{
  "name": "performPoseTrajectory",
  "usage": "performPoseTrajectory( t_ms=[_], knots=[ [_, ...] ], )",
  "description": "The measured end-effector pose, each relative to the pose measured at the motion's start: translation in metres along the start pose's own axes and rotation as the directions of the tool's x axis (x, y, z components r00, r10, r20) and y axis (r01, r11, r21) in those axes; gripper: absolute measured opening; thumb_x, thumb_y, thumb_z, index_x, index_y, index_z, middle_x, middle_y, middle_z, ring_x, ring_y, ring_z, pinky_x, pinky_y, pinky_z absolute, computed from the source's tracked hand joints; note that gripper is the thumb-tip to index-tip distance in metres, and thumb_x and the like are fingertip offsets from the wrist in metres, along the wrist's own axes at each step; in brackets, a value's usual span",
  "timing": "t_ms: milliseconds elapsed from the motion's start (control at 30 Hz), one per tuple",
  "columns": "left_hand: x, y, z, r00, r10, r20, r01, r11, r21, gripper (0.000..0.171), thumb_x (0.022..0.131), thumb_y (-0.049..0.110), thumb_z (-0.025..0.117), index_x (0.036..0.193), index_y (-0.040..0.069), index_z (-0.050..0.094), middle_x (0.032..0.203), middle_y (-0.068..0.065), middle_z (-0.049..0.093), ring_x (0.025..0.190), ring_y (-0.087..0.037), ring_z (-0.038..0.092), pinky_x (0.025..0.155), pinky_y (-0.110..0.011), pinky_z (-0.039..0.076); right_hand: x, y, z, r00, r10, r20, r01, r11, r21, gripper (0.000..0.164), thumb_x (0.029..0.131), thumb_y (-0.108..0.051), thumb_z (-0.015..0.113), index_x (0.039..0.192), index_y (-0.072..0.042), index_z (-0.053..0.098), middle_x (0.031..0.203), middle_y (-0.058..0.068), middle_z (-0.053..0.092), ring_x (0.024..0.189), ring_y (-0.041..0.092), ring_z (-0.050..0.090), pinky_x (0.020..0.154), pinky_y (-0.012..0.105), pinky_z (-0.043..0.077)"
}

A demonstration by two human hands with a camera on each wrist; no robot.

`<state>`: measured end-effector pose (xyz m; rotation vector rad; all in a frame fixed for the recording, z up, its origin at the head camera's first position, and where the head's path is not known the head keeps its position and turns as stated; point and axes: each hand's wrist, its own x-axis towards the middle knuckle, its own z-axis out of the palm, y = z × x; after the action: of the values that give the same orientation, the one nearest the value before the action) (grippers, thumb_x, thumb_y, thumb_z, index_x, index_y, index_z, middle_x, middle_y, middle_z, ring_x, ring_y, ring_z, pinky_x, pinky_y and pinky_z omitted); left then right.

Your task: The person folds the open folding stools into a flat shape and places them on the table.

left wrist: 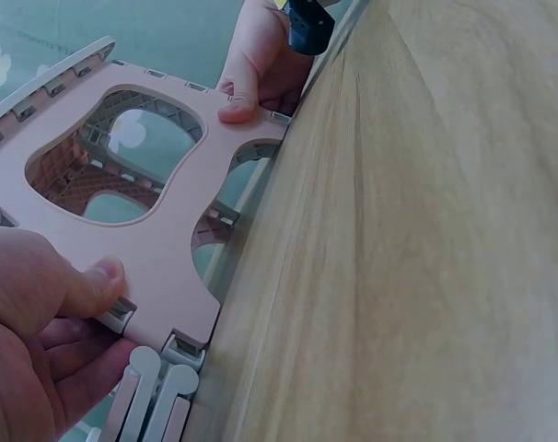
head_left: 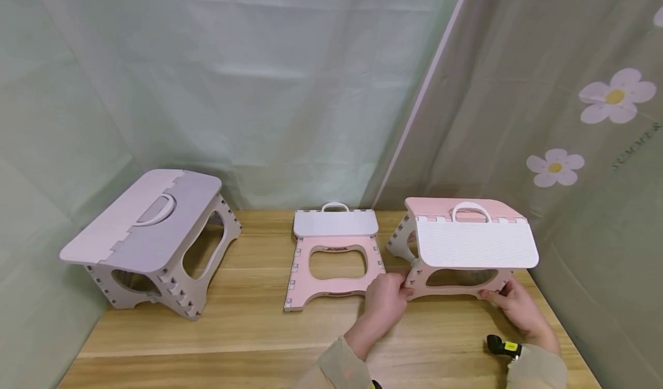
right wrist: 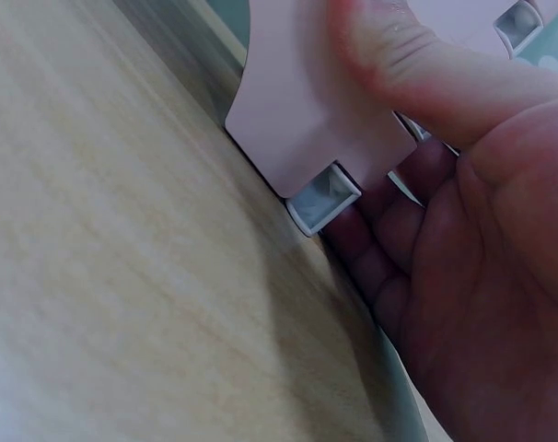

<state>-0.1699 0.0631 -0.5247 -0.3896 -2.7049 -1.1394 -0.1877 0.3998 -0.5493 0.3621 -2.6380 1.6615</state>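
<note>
A pink and white folding stool [head_left: 476,242] stands at the right of the table with its legs spread and its top slightly peaked. My left hand [head_left: 385,297] grips its near leg panel at the left edge, thumb on the pink face and fingers behind, as the left wrist view shows. At the panel's right edge, low down, my right hand [head_left: 520,308] grips in the same way, its thumb [right wrist: 389,46] across the pink face. Just left of my left hand, a second pink and white folding stool [head_left: 336,268] lies folded flat on the wood.
A grey and white folding stool [head_left: 150,222] stands unfolded at the left of the wooden table [head_left: 248,331]. Pale green curtains [head_left: 259,90] hang close behind and along both sides. The flat stool lies between the two standing ones.
</note>
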Motion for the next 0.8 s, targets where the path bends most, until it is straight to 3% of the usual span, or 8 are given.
performPoseTrajectory(
  t_ms=[400, 800],
  knots=[
    [-0.0001, 0.0006, 0.0, 1.0, -0.008, 0.001, 0.008, 1.0, 0.002, 0.013, 0.091, 0.018, 0.086, 0.081, 0.016, 0.079, 0.074, 0.004, 0.073, 0.067, -0.014, 0.067, 0.056, -0.031, 0.047, -0.0002, 0.0005, -0.0003, 1.0, -0.003, 0.001, 0.003, 1.0, 0.004, 0.037, 0.103, 0.001, 0.068, 0.134, 0.011, 0.049, 0.112, -0.003, 0.066, 0.098, 0.002, 0.059, 0.083, 0.018, 0.047],
    [0.0007, -0.0004, 0.001, 1.0, -0.005, 0.0, 0.005, 1.0, -0.005, 0.009, 0.092, 0.018, 0.085, 0.084, 0.016, 0.081, 0.076, 0.004, 0.074, 0.069, -0.014, 0.069, 0.056, -0.031, 0.048, 0.0015, 0.0032, 0.0018, 1.0, -0.005, -0.018, 0.005, 1.0, 0.003, 0.034, 0.102, 0.005, 0.067, 0.13, 0.013, 0.051, 0.105, -0.011, 0.066, 0.094, 0.002, 0.059, 0.079, 0.019, 0.047]
  ],
)
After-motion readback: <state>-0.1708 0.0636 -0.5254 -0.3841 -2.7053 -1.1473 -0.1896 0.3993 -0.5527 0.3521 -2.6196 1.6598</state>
